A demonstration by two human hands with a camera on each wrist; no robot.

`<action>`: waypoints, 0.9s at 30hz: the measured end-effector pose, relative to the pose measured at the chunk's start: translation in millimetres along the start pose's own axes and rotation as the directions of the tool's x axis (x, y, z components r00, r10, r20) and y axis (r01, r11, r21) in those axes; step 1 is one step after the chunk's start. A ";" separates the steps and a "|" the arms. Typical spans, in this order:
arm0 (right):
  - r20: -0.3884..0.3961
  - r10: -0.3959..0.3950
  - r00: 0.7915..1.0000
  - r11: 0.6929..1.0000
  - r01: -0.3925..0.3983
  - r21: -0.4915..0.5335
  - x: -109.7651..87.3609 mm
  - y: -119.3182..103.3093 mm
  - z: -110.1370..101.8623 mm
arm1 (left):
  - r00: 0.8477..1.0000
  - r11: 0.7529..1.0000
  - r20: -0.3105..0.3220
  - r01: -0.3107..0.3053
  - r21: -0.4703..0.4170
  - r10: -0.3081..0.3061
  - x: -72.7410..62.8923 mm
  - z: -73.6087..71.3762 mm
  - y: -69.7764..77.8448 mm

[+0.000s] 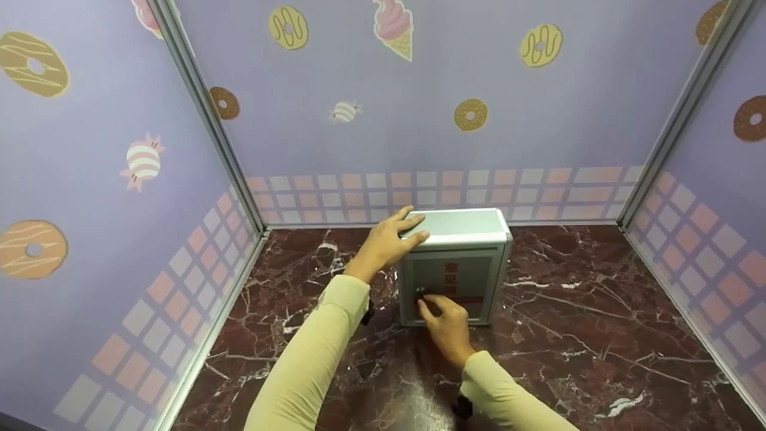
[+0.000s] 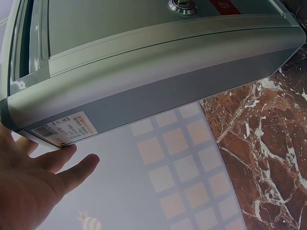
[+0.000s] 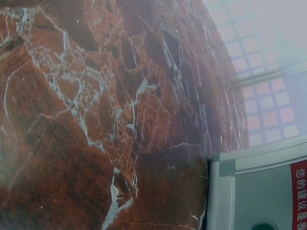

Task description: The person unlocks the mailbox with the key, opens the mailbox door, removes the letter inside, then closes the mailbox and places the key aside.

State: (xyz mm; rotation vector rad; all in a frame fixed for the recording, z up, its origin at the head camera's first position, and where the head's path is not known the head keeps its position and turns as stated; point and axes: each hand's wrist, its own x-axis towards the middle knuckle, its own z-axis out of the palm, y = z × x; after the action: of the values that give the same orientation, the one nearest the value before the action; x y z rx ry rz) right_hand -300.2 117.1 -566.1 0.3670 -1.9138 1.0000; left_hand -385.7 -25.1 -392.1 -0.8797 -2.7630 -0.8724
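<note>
You steady a pale green metal box [image 1: 479,272] with 1 hand and work at its front with the other, the box standing upright on a dark red, white-veined worktop [image 1: 574,323] near the back wall [image 1: 383,143]. Your left hand [image 1: 390,240] rests on the box's upper left edge, its fingers spread and loose, gripping nothing. Your right hand [image 1: 447,323] is curled in front of the panel, thumb and forefinger pinching a small dark piece [image 1: 421,295] at the lock; it is too small to identify. From your left wrist, the round silver lock [image 2: 183,6] shows at the top of the view, beside a red strip [image 2: 224,6], with a barcode sticker [image 2: 66,128] on the box's side, just beside your fingertips. Red characters [image 1: 451,272] run down the front panel above your right hand. Your right wrist's view catches only a corner of the box. Your 2 pale sleeves [image 1: 317,353] reach in between side walls [image 1: 90,197] printed with doughnuts, sweets and checks.
</note>
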 end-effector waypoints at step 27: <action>0.019 0.044 0.999 0.999 -0.044 0.014 -6.3 -8.1 -6.9 | 1.000 1.000 0.012 0.000 -0.016 0.000 0.0 -0.5 -2.2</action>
State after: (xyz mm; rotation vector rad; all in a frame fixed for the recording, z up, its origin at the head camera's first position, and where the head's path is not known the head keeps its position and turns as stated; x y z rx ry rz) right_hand -287.9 116.4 -565.6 0.3449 -1.9399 1.0433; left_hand -386.9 -26.8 -392.8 -0.8907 -2.7699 -0.8935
